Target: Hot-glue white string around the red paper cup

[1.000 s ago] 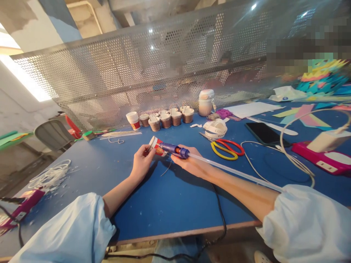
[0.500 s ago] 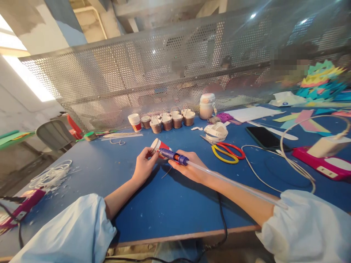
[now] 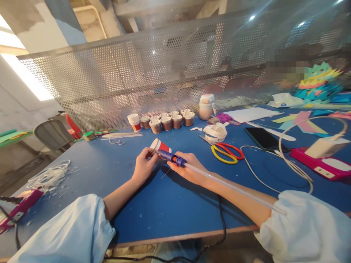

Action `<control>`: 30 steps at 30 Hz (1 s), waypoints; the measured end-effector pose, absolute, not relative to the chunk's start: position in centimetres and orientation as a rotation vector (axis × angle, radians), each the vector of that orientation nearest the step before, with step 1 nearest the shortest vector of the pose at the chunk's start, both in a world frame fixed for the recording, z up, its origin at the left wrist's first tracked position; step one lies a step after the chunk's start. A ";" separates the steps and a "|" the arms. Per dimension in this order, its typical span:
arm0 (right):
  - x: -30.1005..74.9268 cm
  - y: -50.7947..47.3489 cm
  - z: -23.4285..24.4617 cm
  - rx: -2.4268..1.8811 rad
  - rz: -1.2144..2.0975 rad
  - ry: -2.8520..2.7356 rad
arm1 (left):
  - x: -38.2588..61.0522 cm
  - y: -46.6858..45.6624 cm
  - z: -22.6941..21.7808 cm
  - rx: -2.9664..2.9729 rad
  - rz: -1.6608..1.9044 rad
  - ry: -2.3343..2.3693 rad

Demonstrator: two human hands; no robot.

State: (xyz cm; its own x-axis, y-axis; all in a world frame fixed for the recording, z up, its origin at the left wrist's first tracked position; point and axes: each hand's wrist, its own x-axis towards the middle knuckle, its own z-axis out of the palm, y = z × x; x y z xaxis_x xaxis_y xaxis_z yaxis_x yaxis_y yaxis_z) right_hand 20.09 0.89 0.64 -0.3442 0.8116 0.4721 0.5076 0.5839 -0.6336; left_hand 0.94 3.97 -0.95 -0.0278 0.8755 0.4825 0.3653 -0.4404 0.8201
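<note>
My left hand (image 3: 144,163) pinches the rim end of a small red and white paper cup (image 3: 162,145), which lies tipped on its side. In my right hand (image 3: 189,167) is a blue hot glue gun (image 3: 172,157), its nozzle pointing at the cup rim by my left fingertips. From the gun's back a long clear glue stick (image 3: 236,187) runs along my right forearm. A thin brown strand (image 3: 166,173) hangs below the cup between my hands. Whether the nozzle touches the cup I cannot tell.
Several brown-wrapped cups (image 3: 166,123) and a stack of paper cups (image 3: 134,122) stand at the back. To the right lie scissors (image 3: 226,152), a ribbon roll (image 3: 215,132), a phone (image 3: 264,138) and a pink power strip (image 3: 322,164). A black cord (image 3: 222,215) crosses the table's front edge.
The glue gun has shifted very slightly left, its nozzle still at the cup rim. Both hands keep their hold, and the view has drifted a little.
</note>
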 end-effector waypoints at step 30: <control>20.2 0.9 0.8 -1.089 0.435 -1.979 | 0.8 4.0 -1.0 1.798 1.478 1.282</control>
